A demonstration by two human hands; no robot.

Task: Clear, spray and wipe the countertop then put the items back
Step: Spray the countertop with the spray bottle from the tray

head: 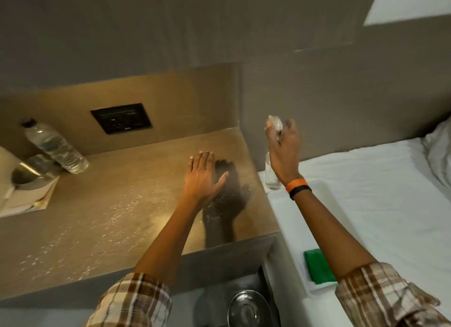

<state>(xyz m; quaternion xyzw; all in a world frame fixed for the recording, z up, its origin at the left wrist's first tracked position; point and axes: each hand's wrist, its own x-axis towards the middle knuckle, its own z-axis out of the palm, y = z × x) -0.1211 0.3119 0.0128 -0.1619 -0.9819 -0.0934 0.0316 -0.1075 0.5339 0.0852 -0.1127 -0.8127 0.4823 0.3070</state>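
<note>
The clear plastic spray bottle is clamped in the right hand; left of it, the droplet-covered beige countertop awaits wiping. The left hand hovers spread, empty. The green folded cloth lies untouched below the grip.

Left hand is reaching forward, palm down, fingers spread and holding nothing, arm extended. Right hand is lifting up higher, fingers curled tight, gripping; wrist wearing orange and black bands. Plaid sleeves pushed up both forearms.
</note>
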